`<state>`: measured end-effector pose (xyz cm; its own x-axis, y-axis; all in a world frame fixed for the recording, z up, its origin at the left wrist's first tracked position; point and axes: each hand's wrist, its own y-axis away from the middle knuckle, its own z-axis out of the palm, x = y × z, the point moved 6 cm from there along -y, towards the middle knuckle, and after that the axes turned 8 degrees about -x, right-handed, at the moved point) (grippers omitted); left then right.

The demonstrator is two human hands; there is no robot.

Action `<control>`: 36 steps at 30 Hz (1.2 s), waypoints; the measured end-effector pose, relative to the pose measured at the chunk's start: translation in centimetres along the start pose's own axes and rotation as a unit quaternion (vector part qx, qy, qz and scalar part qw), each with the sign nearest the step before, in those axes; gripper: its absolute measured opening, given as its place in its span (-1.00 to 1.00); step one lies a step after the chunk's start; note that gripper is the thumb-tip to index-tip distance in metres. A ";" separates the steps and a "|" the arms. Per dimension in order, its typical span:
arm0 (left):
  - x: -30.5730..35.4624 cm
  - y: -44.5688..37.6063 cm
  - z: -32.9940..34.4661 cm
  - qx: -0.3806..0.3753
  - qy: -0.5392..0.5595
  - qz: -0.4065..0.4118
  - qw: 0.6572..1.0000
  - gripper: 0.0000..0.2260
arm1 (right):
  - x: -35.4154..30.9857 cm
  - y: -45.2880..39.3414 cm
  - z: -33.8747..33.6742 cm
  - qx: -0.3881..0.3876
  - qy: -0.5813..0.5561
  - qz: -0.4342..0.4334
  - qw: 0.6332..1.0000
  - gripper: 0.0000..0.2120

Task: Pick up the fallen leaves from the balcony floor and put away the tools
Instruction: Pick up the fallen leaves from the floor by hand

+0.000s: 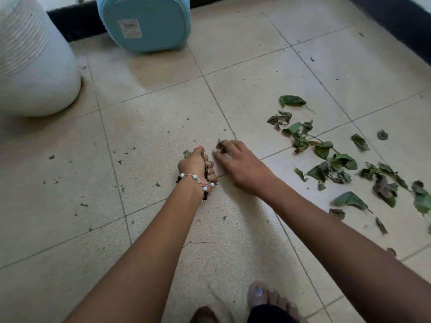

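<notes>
My left hand, with a bead bracelet at the wrist, grips a small bunch of dry leaves just above the beige floor tiles. Right beside it my right hand reaches down and pinches a small brown leaf lying on the floor. A scatter of green and brown fallen leaves lies to the right of both hands, some still on a thin stem. Tiny leaf crumbs dot the tiles to the left.
A white ribbed pot stands at the far left. A light blue container sits at the top by a dark sill. A dark wall base runs along the top right. My toes show at the bottom.
</notes>
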<state>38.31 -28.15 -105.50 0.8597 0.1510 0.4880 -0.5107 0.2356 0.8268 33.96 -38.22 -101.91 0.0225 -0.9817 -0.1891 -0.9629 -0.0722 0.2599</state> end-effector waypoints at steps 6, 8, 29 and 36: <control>-1.4 0.8 0.8 -0.032 -0.014 -0.021 0.999 -0.69 | 4.0 5.5 1.5 0.007 0.002 0.021 1.000 -0.42; -2.0 1.1 1.3 -0.039 -0.021 -0.030 0.999 -0.68 | 4.6 7.6 2.0 -0.021 -0.005 0.030 0.999 -0.46; -5.7 2.0 8.5 -0.058 -0.115 -0.016 0.991 -0.72 | 5.4 10.8 -2.8 0.265 -0.506 0.219 0.791 -0.82; -2.9 -0.6 9.0 -0.040 -0.056 -0.015 0.998 -0.76 | 5.7 7.9 -4.7 0.006 -0.269 0.103 0.957 -0.64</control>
<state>36.19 -37.34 -104.95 0.8684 0.0347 0.4947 -0.4793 0.3145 0.8194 27.70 -45.25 -96.52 -0.3069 -0.7412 -0.5970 -0.9351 0.1181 0.3340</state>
